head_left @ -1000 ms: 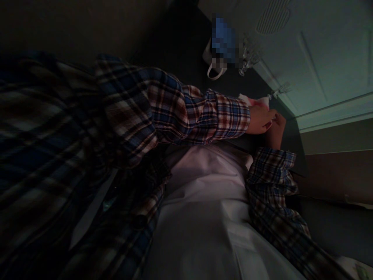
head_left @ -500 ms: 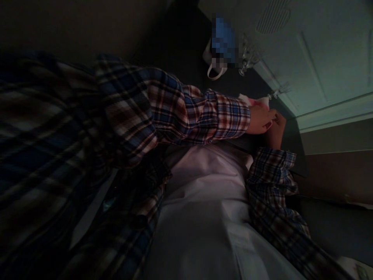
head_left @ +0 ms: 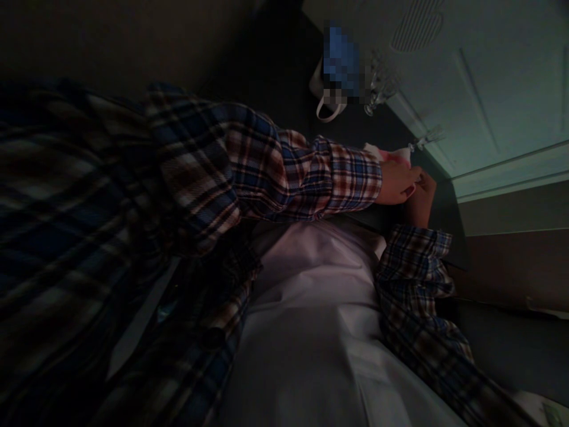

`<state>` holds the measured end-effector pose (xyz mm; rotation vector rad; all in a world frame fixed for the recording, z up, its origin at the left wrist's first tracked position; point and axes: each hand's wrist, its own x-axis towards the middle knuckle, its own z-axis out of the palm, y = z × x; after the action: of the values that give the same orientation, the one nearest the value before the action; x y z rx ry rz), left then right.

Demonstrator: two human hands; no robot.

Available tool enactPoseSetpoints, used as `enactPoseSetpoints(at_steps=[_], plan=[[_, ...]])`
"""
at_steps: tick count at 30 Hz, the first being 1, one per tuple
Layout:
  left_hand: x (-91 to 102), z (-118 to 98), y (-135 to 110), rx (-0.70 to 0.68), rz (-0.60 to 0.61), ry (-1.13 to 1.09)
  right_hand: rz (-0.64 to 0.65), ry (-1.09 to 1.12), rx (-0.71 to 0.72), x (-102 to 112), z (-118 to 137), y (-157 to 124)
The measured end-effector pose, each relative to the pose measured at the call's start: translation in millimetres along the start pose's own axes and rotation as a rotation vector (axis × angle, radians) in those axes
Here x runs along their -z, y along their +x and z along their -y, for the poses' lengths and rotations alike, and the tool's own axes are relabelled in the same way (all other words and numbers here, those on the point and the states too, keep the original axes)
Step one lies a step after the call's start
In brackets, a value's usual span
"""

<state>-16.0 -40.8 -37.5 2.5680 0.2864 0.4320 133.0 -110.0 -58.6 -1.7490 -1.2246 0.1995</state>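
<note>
The scene is very dark. My left hand point(head_left: 397, 182), coming out of a plaid sleeve, is closed with its fingers pinched on a small pink and white thing point(head_left: 392, 155) over a dark counter point(head_left: 284, 65). My right hand point(head_left: 421, 203) lies in shadow just beside it, touching the left fingers. Its fingers are curled, and whatever they hold is hidden. Both plaid sleeves and my white front point(head_left: 311, 320) fill most of the view.
A white mug point(head_left: 326, 108) stands further back on the dark counter, partly covered by a blurred blue patch, with a clear glass point(head_left: 377, 89) beside it. A pale panelled door point(head_left: 489, 83) fills the upper right. A dark floor shows at the lower right.
</note>
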Motion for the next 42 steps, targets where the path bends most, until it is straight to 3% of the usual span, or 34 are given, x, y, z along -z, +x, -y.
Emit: enactPoseSetpoints(at_steps=[31, 42], plan=[[-2.9, 0, 1, -0.013, -0.020, -0.014, -0.024, -0.008, -0.046, -5, 11, -3], [1.1, -1, -2, 0.007, 0.006, 0.005, -0.003, 0.031, -0.015, -2, 1, 0]])
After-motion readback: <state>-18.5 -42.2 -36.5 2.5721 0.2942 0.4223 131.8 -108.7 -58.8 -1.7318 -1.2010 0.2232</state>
